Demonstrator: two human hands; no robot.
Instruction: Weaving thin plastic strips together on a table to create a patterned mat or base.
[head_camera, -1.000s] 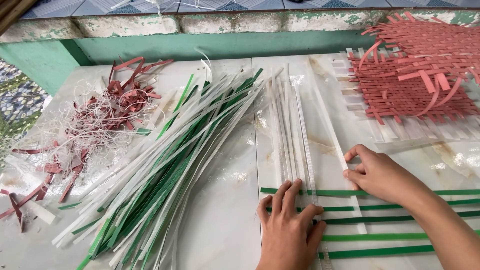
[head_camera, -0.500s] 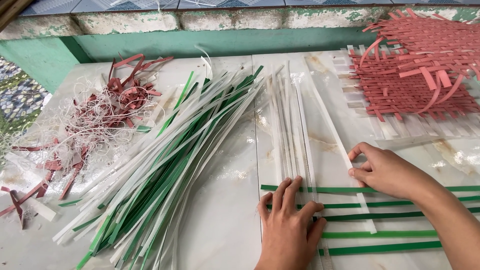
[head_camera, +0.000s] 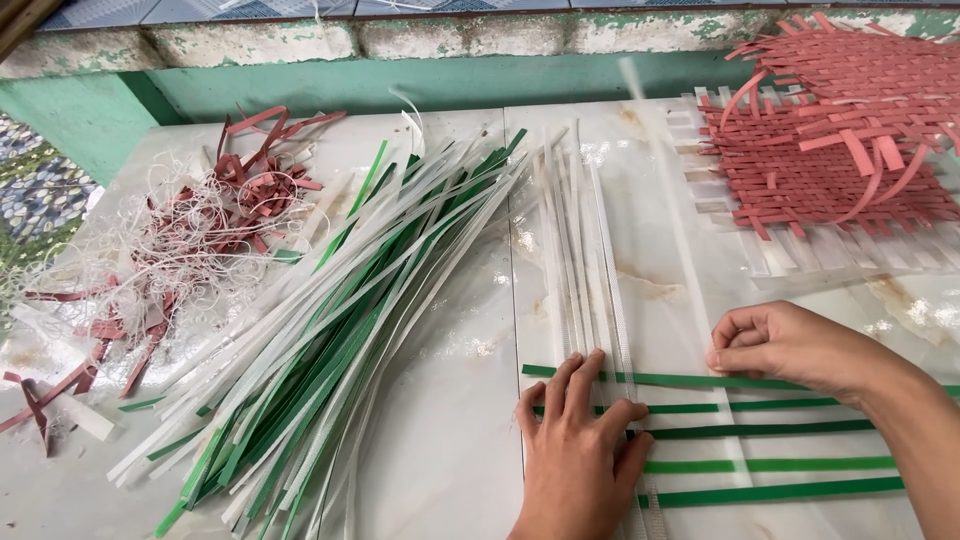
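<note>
My left hand (head_camera: 580, 455) lies flat, fingers spread, pressing on the left ends of several horizontal green strips (head_camera: 760, 465) laid on the white marble table (head_camera: 450, 330). My right hand (head_camera: 785, 345) pinches a long white strip (head_camera: 690, 250) that runs away from me and crosses the green strips. More white strips (head_camera: 580, 250) lie side by side just left of it, their near ends by my left fingertips.
A big fanned pile of white and green strips (head_camera: 340, 310) lies to the left. Red and white scraps (head_camera: 190, 235) are heaped at the far left. A woven red and white mat (head_camera: 840, 150) sits at the back right, by a green wall ledge (head_camera: 420, 80).
My right hand has drawn the white strip over the green strips and slid rightward; my left hand stays pressed on the green ends.
</note>
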